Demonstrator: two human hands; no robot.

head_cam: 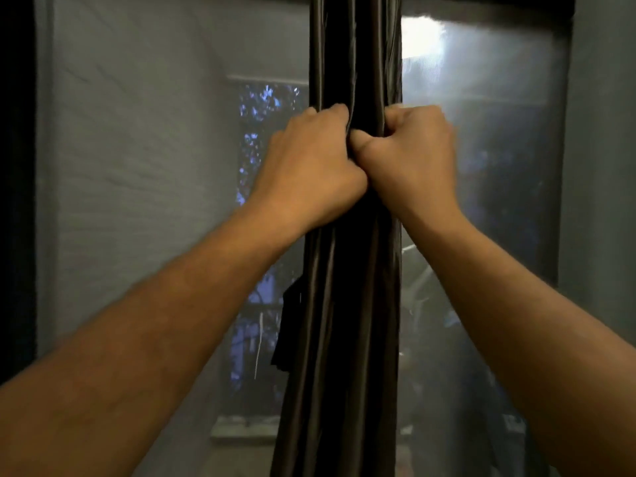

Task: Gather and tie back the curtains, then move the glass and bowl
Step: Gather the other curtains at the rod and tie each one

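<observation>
A dark, shiny curtain (351,321) hangs bunched into a narrow vertical column in the middle of the window. My left hand (309,166) grips the bundle from the left at about chest height. My right hand (413,160) grips it from the right at the same height, and the two fists touch each other around the folds. A short dark strip of fabric (289,328) hangs off the left side of the bundle lower down. No glass or bowl is in view.
Behind the curtain is a window covered by a grey mesh screen (137,166), with foliage and bright daylight (421,36) beyond. A dark frame edge (17,201) runs down the left and a grey wall (599,166) stands on the right.
</observation>
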